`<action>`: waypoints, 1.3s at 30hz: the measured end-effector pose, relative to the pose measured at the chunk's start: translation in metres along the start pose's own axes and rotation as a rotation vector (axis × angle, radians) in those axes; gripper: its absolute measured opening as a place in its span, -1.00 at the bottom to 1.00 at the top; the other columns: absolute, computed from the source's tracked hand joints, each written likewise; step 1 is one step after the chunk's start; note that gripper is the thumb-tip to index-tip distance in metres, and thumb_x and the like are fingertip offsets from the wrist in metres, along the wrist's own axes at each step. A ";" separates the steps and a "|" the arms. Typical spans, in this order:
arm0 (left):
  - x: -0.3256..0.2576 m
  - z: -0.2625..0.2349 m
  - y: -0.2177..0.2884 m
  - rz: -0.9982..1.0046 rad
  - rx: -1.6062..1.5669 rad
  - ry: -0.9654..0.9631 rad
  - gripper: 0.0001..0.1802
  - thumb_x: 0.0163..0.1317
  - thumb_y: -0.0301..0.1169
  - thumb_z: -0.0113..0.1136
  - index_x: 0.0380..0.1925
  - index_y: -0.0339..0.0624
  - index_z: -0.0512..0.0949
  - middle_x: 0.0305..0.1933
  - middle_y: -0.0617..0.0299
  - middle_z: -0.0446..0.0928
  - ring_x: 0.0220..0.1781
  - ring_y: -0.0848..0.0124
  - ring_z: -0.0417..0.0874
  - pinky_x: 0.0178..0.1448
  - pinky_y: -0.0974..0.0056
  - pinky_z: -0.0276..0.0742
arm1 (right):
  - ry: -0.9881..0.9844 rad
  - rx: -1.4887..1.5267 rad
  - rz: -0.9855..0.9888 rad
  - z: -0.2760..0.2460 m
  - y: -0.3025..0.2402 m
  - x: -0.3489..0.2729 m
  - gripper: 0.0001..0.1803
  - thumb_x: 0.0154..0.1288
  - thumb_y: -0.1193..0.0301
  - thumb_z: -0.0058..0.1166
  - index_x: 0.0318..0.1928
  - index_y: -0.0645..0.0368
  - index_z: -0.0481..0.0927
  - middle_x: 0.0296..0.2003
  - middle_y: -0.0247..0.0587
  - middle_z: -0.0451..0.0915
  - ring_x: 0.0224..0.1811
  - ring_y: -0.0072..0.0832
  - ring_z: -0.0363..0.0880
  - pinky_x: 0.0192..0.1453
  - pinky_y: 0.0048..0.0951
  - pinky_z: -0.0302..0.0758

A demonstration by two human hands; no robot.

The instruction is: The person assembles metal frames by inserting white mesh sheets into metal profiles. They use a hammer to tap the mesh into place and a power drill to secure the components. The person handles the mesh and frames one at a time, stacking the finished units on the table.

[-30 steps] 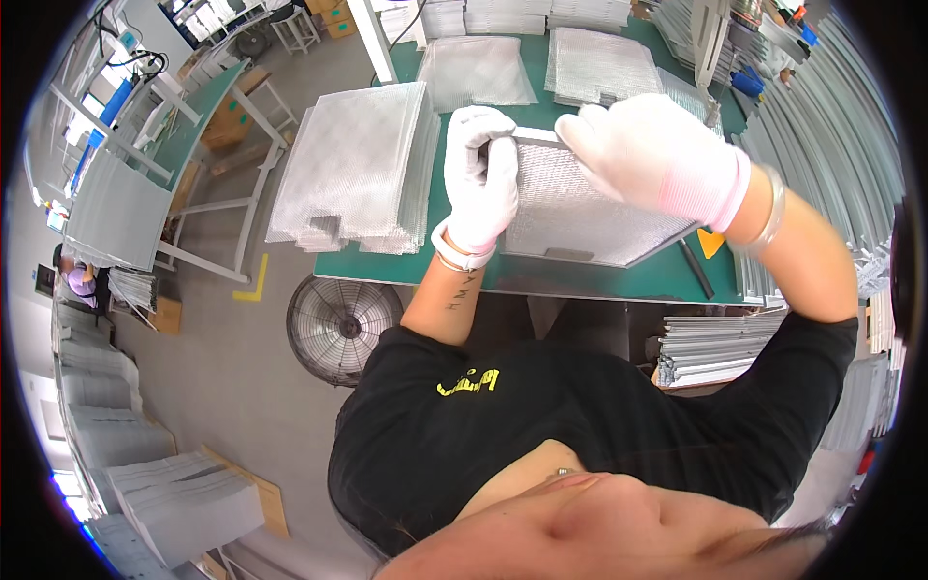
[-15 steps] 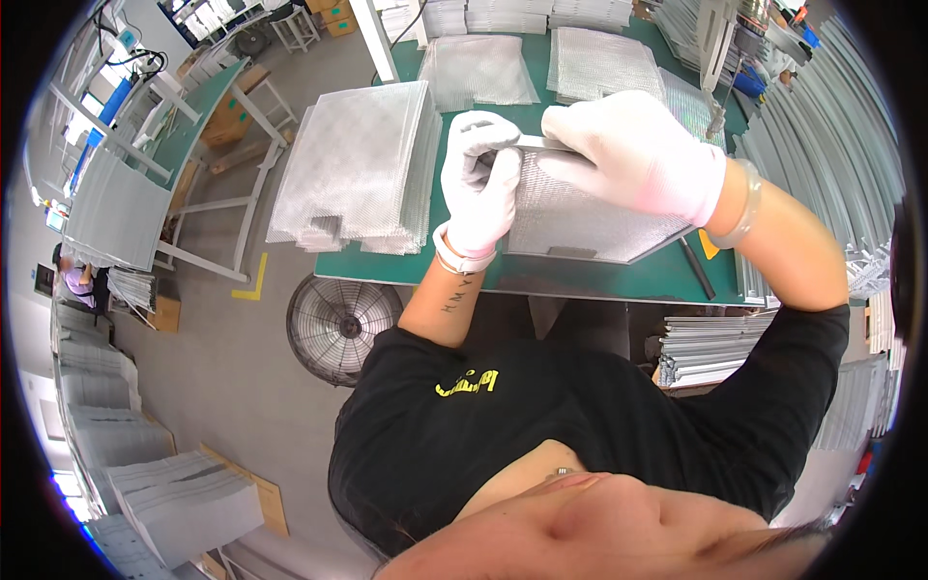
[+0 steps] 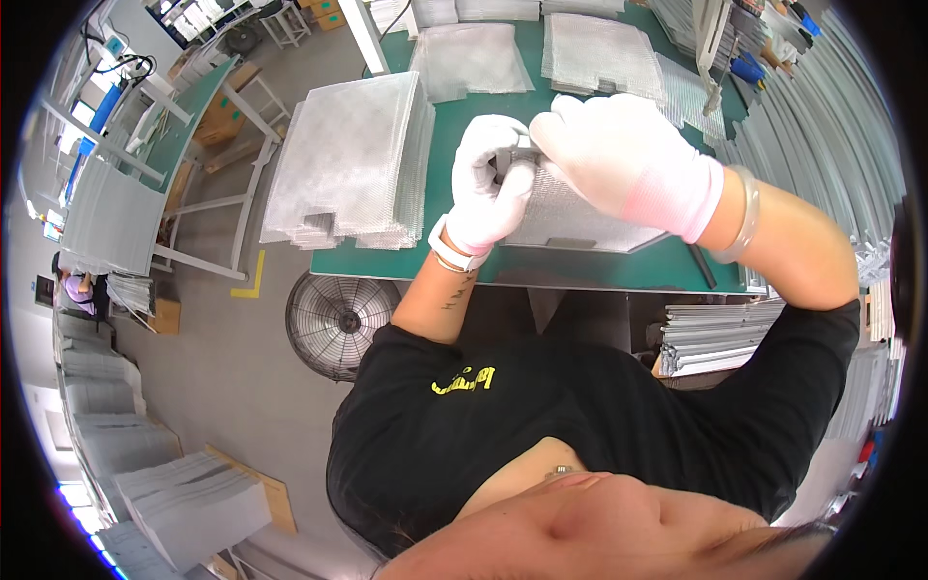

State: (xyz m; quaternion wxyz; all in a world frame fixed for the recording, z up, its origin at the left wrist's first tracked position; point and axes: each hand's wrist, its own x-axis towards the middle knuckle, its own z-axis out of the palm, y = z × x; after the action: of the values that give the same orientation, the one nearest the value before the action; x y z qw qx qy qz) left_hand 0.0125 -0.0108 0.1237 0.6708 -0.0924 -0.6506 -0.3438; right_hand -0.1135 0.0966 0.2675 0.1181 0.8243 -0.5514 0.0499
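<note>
My left hand (image 3: 491, 188), in a white glove, is closed with its fingers curled round the end of a thin silvery metal strip (image 3: 525, 143). Beside it my right hand (image 3: 623, 155), also gloved, is closed at the strip's other side, its fingertips mostly hidden behind the glove. Most of the strip is covered by the two hands. Below them a framed metal mesh panel (image 3: 580, 224) lies on the green table (image 3: 464, 269), its upper part hidden by my right hand.
A tall stack of mesh sheets (image 3: 338, 159) stands at the table's left. More mesh stacks (image 3: 474, 58) lie at the back. A black-handled tool (image 3: 702, 266) rests near the front edge. Metal strips (image 3: 720, 338) are piled under the table; a floor fan (image 3: 346, 324) stands at left.
My right hand has come closer to my left, and less of the metal strip shows between them. The view has shifted slightly; a yellow piece near my right wrist is now hidden.
</note>
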 end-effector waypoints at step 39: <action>-0.014 0.163 -0.029 0.094 0.881 -0.409 -0.15 -0.11 -0.02 0.43 0.21 -0.24 0.51 -0.54 0.26 0.38 -0.39 0.28 0.45 -0.05 0.14 0.31 | 0.256 0.334 0.637 -0.009 0.035 -0.250 -0.39 0.42 0.53 -0.05 0.47 0.16 0.28 -0.20 -0.06 0.67 -0.26 -0.20 0.68 -0.12 -0.21 0.57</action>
State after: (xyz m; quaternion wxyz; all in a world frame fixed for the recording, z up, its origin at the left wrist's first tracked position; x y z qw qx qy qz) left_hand -0.1352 0.0659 0.1238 0.5194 0.1051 -0.8478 0.0202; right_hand -0.2422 0.3108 0.2281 0.0286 0.6064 -0.7452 0.2760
